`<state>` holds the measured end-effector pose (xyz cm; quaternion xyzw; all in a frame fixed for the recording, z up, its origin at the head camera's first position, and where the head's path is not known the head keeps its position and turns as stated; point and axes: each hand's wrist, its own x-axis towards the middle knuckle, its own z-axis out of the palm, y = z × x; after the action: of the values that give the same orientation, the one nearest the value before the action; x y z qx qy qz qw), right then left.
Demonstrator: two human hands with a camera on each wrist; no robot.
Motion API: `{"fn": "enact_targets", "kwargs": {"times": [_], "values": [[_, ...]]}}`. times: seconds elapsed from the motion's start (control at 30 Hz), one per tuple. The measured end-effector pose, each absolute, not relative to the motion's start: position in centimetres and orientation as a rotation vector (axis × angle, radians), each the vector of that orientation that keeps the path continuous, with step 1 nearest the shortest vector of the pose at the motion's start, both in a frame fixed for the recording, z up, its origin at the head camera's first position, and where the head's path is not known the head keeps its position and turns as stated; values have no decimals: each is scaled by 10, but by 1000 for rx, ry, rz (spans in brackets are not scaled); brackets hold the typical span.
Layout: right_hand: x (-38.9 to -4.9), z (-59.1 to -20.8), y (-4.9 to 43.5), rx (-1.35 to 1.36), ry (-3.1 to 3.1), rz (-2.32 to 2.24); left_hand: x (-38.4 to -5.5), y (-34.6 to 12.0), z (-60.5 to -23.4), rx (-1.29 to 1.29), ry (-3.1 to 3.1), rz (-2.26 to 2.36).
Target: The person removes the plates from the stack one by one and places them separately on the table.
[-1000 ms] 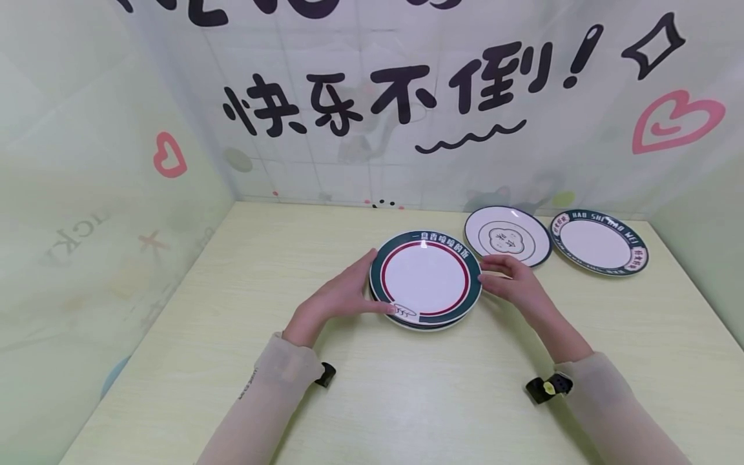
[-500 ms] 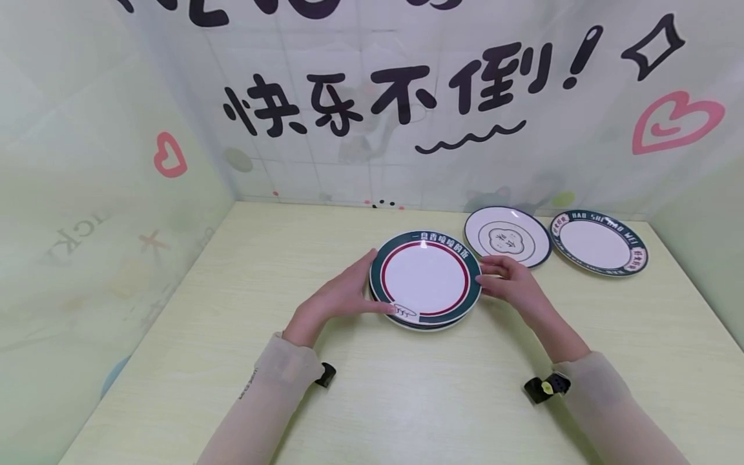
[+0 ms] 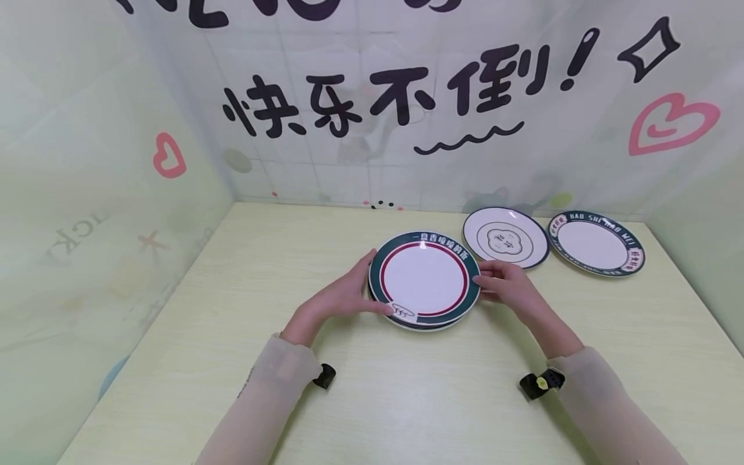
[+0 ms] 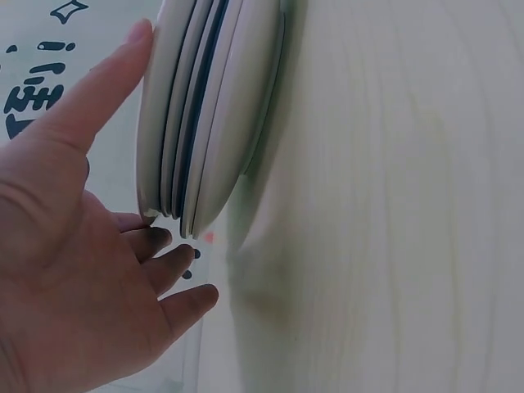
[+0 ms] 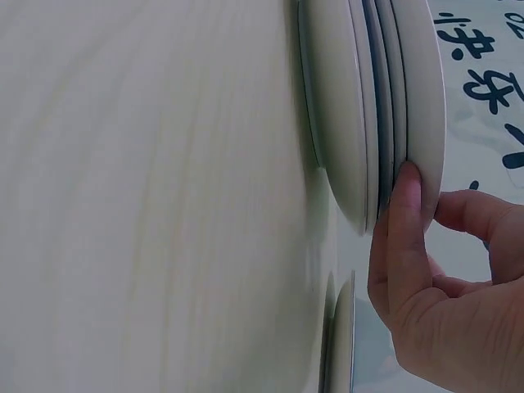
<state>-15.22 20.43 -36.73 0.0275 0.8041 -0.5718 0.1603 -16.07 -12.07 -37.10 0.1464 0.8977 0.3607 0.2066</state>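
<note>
Near the table's middle stands a stack of several plates; its top plate (image 3: 424, 279) is white with a green rim and a red ring. My left hand (image 3: 341, 292) touches the stack's left side, its thumb stretched along the top plate's rim. In the left wrist view, the other fingers (image 4: 190, 304) lie loosely by the edges of the stacked plates (image 4: 214, 115). At the right side, my right hand (image 3: 507, 286) pinches the top plate's rim between thumb and a finger, seen closely in the right wrist view (image 5: 458, 303). The far fingertips are partly hidden.
Behind the stack to the right lies a white plate (image 3: 479, 242) with a thin blue rim. Beside it is a green-rimmed oval plate (image 3: 593, 244). A printed cloth wall (image 3: 325, 174) closes the back of the pale wooden table (image 3: 407, 400).
The right hand has shifted very slightly along the rim, its fingers a little further under the edge. The left hand and the plates stay almost where they were; the whole view has moved slightly.
</note>
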Motion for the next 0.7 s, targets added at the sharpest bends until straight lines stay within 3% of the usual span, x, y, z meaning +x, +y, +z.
{"fn": "enact_targets", "kwargs": {"times": [0.7], "values": [[-147,-361,230,148,2233,-1781,-163,-118,-377,482,2494,1046]]}}
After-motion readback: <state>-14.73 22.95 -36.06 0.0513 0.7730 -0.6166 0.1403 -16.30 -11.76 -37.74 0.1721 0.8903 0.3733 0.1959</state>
